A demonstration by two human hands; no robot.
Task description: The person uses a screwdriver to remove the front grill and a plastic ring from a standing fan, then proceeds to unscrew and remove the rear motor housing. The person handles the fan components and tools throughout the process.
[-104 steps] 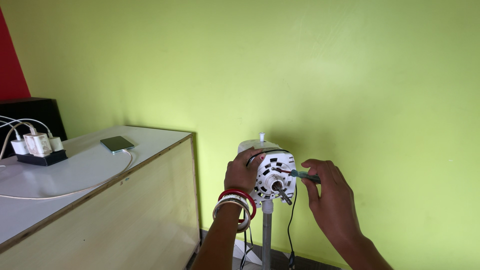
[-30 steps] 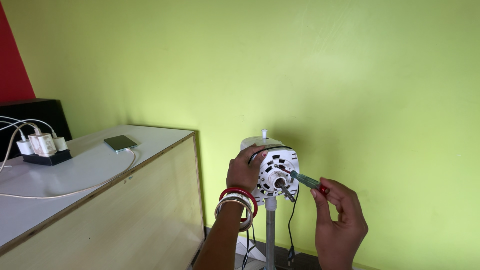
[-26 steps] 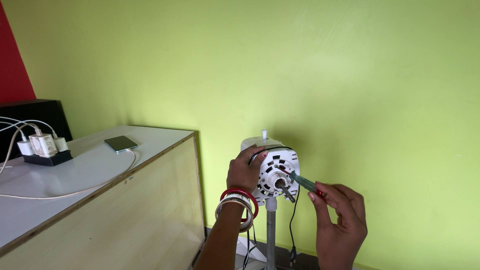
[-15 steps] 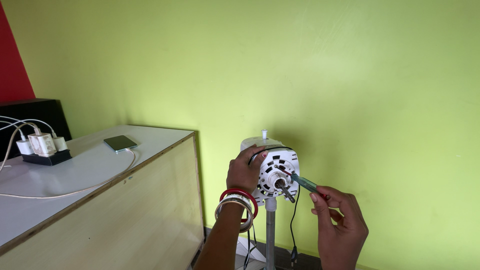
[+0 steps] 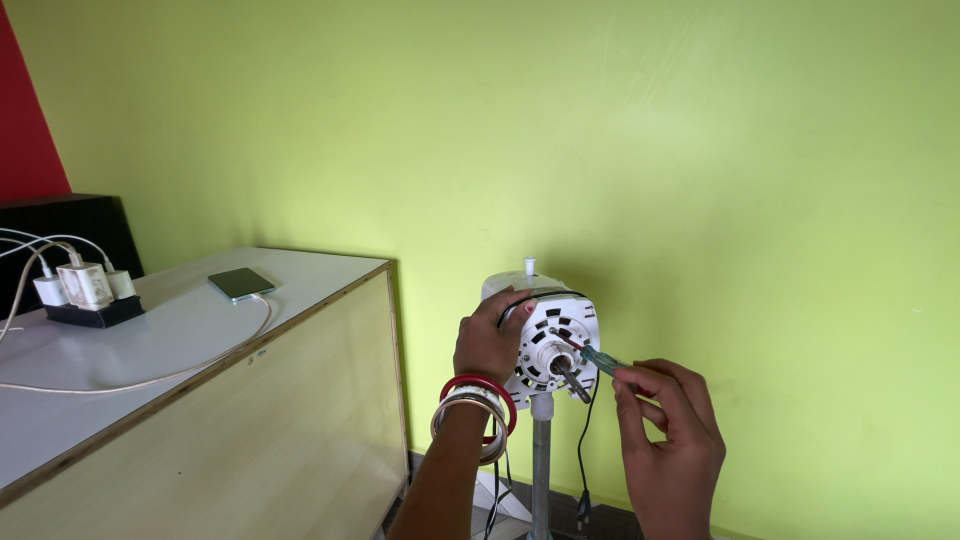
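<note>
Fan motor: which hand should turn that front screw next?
Right. The right hand holds the screwdriver, tip at the fan motor face. The left hand grips the housing.

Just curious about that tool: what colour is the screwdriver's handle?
Translucent green, seen in the head view: the screwdriver is held by the right hand.

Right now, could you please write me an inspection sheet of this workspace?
Surface: white counter, wooden front.
Job's things: fan motor on a pole stand, shaft exposed; green-handled screwdriver tip at the motor face.
Clutter: phone, power strip with chargers.
Grips: left hand steadies the motor housing; right hand pinches the screwdriver.
Cables: white charger leads; black motor wire hanging.
Surroundings: green wall.
</note>
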